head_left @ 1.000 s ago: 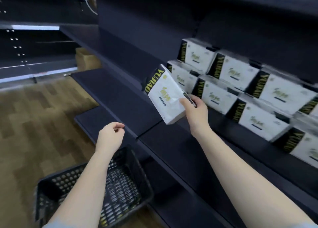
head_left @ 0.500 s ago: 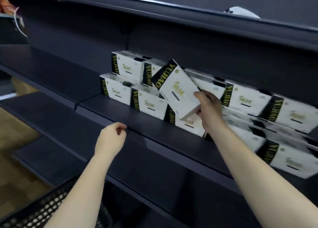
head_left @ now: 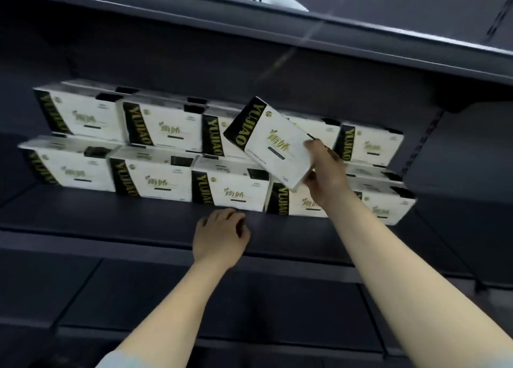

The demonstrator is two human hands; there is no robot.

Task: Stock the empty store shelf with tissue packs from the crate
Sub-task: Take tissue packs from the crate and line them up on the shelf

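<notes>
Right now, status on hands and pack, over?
Right hand holds tilted tissue pack before the stacked packs. Left hand empty, loosely curled, over shelf.

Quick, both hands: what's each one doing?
Left hand: loosely curled, empty, over the shelf.
Right hand: grips a tilted tissue pack.

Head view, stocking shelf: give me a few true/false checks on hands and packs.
1. The right hand grips a tilted tissue pack. True.
2. The left hand holds a pack. False: it holds nothing, fingers loosely curled, over the shelf front.
3. Stocked packs stand in two stacked rows. True.
4. The held pack already sits flat in the row. False: it is tilted, in front of the upper row.
5. The crate is in view. False: none shows.
</notes>
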